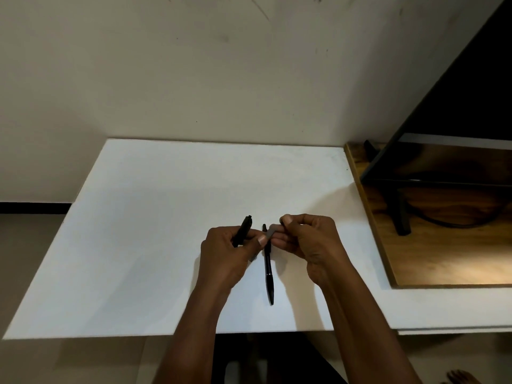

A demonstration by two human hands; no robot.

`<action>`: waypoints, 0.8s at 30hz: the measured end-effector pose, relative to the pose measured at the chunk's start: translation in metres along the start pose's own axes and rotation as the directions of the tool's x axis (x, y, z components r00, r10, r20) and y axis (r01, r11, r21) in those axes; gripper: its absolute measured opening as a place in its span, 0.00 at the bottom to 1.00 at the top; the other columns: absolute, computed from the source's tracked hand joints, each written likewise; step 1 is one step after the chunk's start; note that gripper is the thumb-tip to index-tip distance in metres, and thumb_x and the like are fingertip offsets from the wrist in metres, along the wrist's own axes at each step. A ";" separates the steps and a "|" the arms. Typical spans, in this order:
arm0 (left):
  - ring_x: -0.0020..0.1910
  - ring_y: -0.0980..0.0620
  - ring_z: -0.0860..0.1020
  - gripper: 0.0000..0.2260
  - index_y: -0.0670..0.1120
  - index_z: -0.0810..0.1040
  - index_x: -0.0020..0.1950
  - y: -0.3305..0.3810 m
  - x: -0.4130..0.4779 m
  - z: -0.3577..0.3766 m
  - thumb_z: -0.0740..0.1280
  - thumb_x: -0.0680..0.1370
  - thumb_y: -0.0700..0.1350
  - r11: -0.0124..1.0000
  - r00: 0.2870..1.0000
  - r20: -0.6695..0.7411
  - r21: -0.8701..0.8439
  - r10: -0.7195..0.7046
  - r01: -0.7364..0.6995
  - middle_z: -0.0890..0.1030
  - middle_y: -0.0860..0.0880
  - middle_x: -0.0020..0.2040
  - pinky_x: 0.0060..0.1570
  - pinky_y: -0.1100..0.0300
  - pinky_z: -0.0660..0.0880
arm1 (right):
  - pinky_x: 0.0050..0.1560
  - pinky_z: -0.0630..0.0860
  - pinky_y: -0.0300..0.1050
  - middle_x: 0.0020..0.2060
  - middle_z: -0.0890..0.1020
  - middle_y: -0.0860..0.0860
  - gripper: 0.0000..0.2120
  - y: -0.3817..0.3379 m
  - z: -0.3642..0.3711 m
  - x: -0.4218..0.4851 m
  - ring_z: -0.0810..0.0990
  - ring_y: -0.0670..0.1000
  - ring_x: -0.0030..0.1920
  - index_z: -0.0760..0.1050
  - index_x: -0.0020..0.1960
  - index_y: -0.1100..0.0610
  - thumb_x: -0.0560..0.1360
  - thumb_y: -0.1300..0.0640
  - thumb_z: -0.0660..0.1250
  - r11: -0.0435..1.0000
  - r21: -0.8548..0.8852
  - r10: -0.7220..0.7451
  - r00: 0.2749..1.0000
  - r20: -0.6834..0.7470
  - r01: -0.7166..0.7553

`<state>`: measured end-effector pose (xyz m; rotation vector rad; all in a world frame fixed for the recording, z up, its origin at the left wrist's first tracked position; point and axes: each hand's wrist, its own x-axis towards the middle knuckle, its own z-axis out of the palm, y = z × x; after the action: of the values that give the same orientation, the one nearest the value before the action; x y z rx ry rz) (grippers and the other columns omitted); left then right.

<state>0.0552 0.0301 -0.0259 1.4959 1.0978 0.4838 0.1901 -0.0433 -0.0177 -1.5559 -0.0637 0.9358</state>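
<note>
Above white table (138, 217): black pen (244, 227) gripped by left hand (224, 253), grey piece (271, 230) pinched by right hand (307, 239). Second pen (268, 275) partly covered beneath.

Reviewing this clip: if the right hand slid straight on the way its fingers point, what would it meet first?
Probably the left hand, which grips a black pen: the right hand points leftward at it, and both touch one grey piece. Depth is hard to judge.
</note>
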 end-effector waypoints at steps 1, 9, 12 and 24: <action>0.28 0.66 0.77 0.04 0.50 0.87 0.37 0.000 0.000 0.000 0.77 0.72 0.45 1.000 1.000 -0.006 -0.009 -0.011 0.011 0.81 0.57 0.26 0.29 0.77 0.68 | 0.37 0.84 0.44 0.34 0.87 0.60 0.05 -0.001 -0.002 0.001 0.87 0.56 0.34 0.81 0.45 0.67 0.77 0.65 0.70 1.000 0.001 -0.019 0.999 -0.027 0.019; 0.34 0.56 0.79 0.02 0.48 0.88 0.41 -0.001 0.002 -0.014 0.77 0.73 0.45 0.995 0.998 0.004 -0.077 -0.060 0.060 0.85 0.46 0.35 0.39 0.67 0.74 | 0.38 0.72 0.36 0.33 0.85 0.46 0.06 0.002 -0.024 0.007 0.83 0.48 0.40 0.86 0.41 0.53 0.75 0.57 0.72 0.559 -0.797 -0.362 0.932 0.013 0.228; 0.36 0.55 0.79 0.03 0.49 0.88 0.41 -0.001 0.001 -0.014 0.77 0.73 0.47 0.995 0.997 0.007 -0.075 -0.071 0.071 0.83 0.51 0.32 0.42 0.62 0.73 | 0.41 0.70 0.37 0.41 0.87 0.49 0.04 0.006 -0.018 0.007 0.83 0.49 0.45 0.86 0.45 0.55 0.75 0.56 0.73 0.505 -0.837 -0.372 0.928 0.011 0.212; 0.33 0.63 0.75 0.04 0.53 0.88 0.40 -0.002 0.002 -0.012 0.76 0.72 0.51 0.997 0.998 0.017 -0.039 -0.065 0.066 0.78 0.58 0.28 0.34 0.72 0.69 | 0.45 0.79 0.47 0.41 0.87 0.56 0.08 0.003 -0.021 0.004 0.84 0.56 0.43 0.85 0.44 0.63 0.76 0.65 0.67 0.475 -0.847 -0.497 0.867 -0.035 0.238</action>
<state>0.0458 0.0376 -0.0255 1.4228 1.1156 0.4452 0.2030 -0.0588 -0.0239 -2.4121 -0.7237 0.2746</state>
